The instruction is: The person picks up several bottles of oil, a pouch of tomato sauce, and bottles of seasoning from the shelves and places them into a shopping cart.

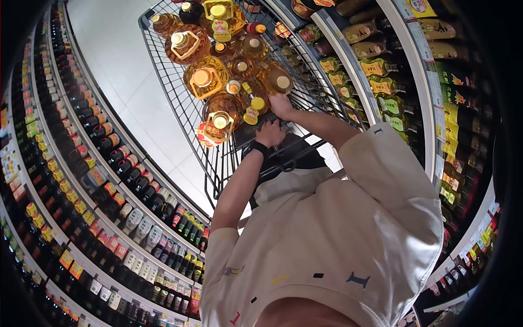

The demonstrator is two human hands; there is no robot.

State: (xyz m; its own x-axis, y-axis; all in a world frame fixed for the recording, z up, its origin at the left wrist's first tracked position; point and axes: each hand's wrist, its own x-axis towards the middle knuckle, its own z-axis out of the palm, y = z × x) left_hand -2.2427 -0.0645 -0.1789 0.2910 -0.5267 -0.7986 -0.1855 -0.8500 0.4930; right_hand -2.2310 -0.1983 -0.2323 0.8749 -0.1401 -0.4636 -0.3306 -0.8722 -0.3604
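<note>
My left hand [269, 134], with a black band on its wrist, rests with fingers spread on the dark panel [248, 136] at the near end of a wire shopping cart [163, 71]. Inside the cart, my right hand [280, 106] is against or just beside a bottle with a tan cap [282, 82]; its fingers are largely hidden. Left of that hand stands a yellow-capped bottle [257, 103]. Large jugs of amber oil fill the cart, among them one with an orange cap [202, 77] and one with a white cap and red label [220, 121].
Close along the cart's right side runs a shelf with bottles of yellow-green oil [378, 85]. On the left, curved shelves hold rows of dark sauce bottles [126, 163]. Pale floor tiles [117, 60] lie between the cart and the left shelves.
</note>
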